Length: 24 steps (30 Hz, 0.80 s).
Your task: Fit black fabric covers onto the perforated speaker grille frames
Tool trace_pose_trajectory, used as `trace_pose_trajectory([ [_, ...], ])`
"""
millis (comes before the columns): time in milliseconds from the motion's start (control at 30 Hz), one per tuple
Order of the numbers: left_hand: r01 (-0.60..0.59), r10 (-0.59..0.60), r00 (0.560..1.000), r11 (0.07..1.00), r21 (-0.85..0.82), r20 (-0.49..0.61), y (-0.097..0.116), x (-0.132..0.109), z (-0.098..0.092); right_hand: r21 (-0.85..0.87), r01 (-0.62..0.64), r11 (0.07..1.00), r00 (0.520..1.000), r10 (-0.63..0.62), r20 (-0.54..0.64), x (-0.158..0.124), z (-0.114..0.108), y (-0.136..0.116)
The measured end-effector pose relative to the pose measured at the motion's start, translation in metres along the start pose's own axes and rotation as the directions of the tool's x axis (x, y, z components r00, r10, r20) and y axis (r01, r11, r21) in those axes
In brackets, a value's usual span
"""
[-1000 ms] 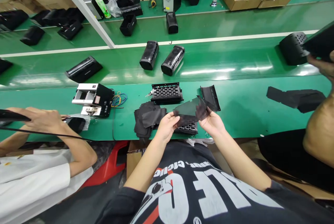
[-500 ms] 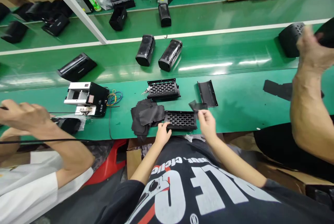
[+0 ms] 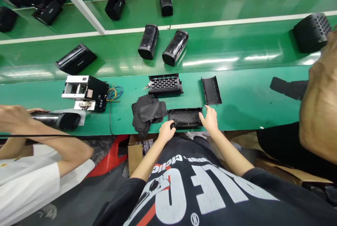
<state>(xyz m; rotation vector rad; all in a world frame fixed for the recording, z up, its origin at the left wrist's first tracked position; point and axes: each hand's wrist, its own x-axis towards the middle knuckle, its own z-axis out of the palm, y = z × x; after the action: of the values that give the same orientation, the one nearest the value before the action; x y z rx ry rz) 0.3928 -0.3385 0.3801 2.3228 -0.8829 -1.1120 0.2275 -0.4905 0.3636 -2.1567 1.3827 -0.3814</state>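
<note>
In front of me at the table's near edge lies a black slotted grille panel (image 3: 184,123) with raised edges. A sheet of thin dark mesh cloth (image 3: 185,116) lies inside it, covering its slots. My left hand (image 3: 166,131) is closed on the panel's near left corner. At its right end is my right hand (image 3: 210,120), thumb touching the rim and index finger stretched away, fingers apart. Left of the panel is a loose pile of black cloth pieces (image 3: 147,113). Just beyond it sits another slotted panel (image 3: 165,84), its slots uncovered. A third black panel (image 3: 212,90) lies to the right.
A black-and-white machine (image 3: 86,93) with coiled wires stands left. Black speakers (image 3: 175,47) lie on the green belt (image 3: 226,48). Co-workers' arms (image 3: 60,141) reach in from both sides. Flat black pieces (image 3: 288,88) lie at right.
The mesh cloth that my right hand held up beside the panel now lies inside it. My right hand has let go of the cloth and come to the panel's right end.
</note>
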Motion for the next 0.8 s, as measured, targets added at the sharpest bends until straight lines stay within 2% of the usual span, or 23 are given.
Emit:
trace_pose_trajectory([
  [67,0.029,-0.030,1.000,0.999,-0.024,-0.006,0.003,0.004,-0.001,-0.052,-0.098,0.994,0.984,0.105,0.143,0.009,0.002,0.012],
  [133,0.060,-0.061,0.998,0.998,-0.032,-0.023,0.005,0.007,-0.002,-0.096,-0.146,0.985,0.955,0.165,0.247,0.013,0.006,0.018],
  [367,0.106,-0.114,0.992,0.984,-0.142,-0.051,0.012,0.014,-0.005,-0.015,-0.165,0.986,0.971,0.165,0.172,0.014,0.008,0.019],
  [467,0.123,-0.131,0.991,0.975,-0.183,-0.033,0.012,0.017,-0.005,0.170,-0.202,0.965,0.968,0.170,0.186,0.016,0.002,0.016],
  [633,0.134,-0.152,0.987,0.961,-0.240,-0.058,0.011,0.015,-0.011,0.488,-0.292,0.822,0.934,0.135,0.332,0.017,-0.009,-0.001],
  [700,0.127,-0.165,0.980,0.950,-0.286,-0.110,0.011,0.011,-0.021,0.609,-0.329,0.722,0.922,0.106,0.373,0.017,-0.017,-0.013],
  [800,0.055,-0.156,0.969,0.892,-0.449,-0.189,0.016,-0.002,-0.044,0.746,-0.368,0.555,0.903,0.021,0.430,0.018,-0.038,-0.033],
])
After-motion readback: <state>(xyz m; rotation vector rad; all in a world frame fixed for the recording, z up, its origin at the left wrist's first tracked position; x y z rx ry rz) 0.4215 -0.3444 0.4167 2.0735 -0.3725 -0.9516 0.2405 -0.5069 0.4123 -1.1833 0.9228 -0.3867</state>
